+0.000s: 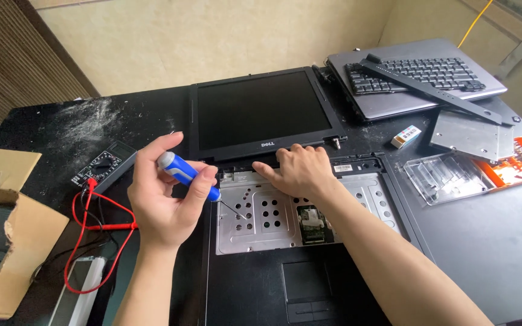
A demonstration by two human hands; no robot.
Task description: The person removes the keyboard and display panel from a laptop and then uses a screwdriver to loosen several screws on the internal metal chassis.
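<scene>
An opened black laptop [246,290] lies before me with its keyboard removed, showing a perforated silver metal plate [261,226]. Its dark screen [261,108] is laid back flat. My left hand [164,199] grips a blue-and-white screwdriver [183,173], whose thin tip touches the plate's left part. My right hand [300,172] rests palm down on the plate's upper edge near the hinge, fingers pressing there and holding nothing.
A multimeter [101,166] with red leads [101,226] lies left, beside a cardboard box [4,229]. A grey laptop [412,75] with a dark strip [430,90] across it sits back right. Metal plate [469,134], clear plastic tray [445,176], orange case [518,163], small eraser-like block [406,136].
</scene>
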